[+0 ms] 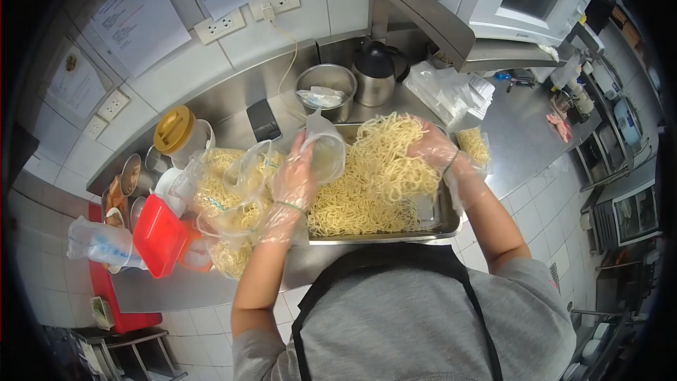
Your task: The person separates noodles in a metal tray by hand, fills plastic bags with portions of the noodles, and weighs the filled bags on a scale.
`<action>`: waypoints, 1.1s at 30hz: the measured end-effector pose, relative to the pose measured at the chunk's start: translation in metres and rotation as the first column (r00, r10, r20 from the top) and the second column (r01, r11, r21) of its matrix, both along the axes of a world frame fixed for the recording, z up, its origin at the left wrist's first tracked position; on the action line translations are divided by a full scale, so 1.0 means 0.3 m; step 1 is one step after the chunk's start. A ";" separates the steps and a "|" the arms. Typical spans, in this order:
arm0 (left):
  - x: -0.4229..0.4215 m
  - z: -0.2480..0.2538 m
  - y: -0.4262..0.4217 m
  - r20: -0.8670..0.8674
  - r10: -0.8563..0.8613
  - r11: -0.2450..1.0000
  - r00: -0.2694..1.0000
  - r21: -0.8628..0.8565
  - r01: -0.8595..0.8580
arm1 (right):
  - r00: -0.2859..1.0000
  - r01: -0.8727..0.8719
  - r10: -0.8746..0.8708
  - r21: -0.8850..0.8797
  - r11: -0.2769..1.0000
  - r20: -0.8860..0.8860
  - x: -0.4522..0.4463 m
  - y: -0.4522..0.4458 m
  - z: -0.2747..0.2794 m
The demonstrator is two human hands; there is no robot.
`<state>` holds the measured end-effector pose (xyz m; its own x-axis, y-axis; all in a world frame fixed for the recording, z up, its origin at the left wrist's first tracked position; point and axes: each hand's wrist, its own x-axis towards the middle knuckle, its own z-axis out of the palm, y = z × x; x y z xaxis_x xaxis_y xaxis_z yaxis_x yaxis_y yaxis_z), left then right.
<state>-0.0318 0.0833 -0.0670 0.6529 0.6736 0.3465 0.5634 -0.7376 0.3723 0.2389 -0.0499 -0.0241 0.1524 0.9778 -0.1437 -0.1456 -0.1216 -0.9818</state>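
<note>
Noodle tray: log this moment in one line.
left hand: holds clear bag | right hand: grips noodles | tray: noodles inside

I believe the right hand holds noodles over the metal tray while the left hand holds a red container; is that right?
Not quite: the head view shows the left hand holding a clear plastic bag, not a red container. The right hand does hold noodles over the metal tray.

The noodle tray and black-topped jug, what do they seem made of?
The noodle tray looks like smooth stainless steel, going by its shiny silvery rim. The jug seems brushed steel, its grey body softly reflective; its black top is probably plastic, lacking metallic sheen.
</note>
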 end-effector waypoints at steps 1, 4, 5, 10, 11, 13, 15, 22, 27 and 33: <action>0.033 0.017 0.006 -0.097 0.032 0.993 0.995 -0.107 -0.043 | 0.999 -0.020 0.020 0.005 1.000 -0.030 -0.007 -0.019 0.037; 0.136 0.077 -0.024 -0.295 -0.009 0.960 0.955 -0.271 -0.074 | 0.995 -0.078 0.071 -0.113 0.991 -0.064 -0.025 -0.030 -0.009; 0.163 0.114 -0.050 -0.301 -0.082 0.970 0.950 -0.243 0.007 | 0.995 -0.094 0.090 -0.209 0.973 -0.030 -0.044 -0.036 -0.011; 0.220 -0.029 -0.065 -0.064 -0.401 0.892 0.914 -0.255 0.374 | 0.898 -0.153 0.021 -0.267 0.951 -0.440 -0.056 -0.018 -0.214; 0.217 -0.045 -0.085 0.030 -0.420 0.872 0.907 -0.263 0.413 | 0.828 -0.124 -0.023 -0.223 0.967 -0.560 -0.065 -0.013 -0.244; 0.221 -0.118 -0.107 0.185 -0.414 0.862 0.891 -0.235 0.449 | 0.686 -0.059 -0.088 -0.175 0.983 -0.722 -0.071 0.035 -0.367; 0.227 -0.143 -0.142 0.204 -0.349 0.907 0.915 -0.170 0.384 | 0.999 -0.016 0.010 -0.123 0.992 -0.047 -0.086 0.074 -0.405; 0.238 -0.069 -0.177 0.099 -0.205 0.904 0.974 -0.362 0.227 | 0.784 0.129 -0.070 -0.052 0.990 0.617 -0.161 0.084 -0.368; 0.181 -0.103 -0.147 -0.060 -0.173 0.900 0.983 -0.414 0.133 | 0.976 0.130 -0.129 -0.005 0.992 -0.175 -0.277 -0.006 -0.126; 0.221 -0.090 -0.193 0.154 -0.048 0.912 0.987 -0.395 0.106 | 0.628 -0.062 0.061 -0.028 0.998 0.776 -0.195 0.054 -0.236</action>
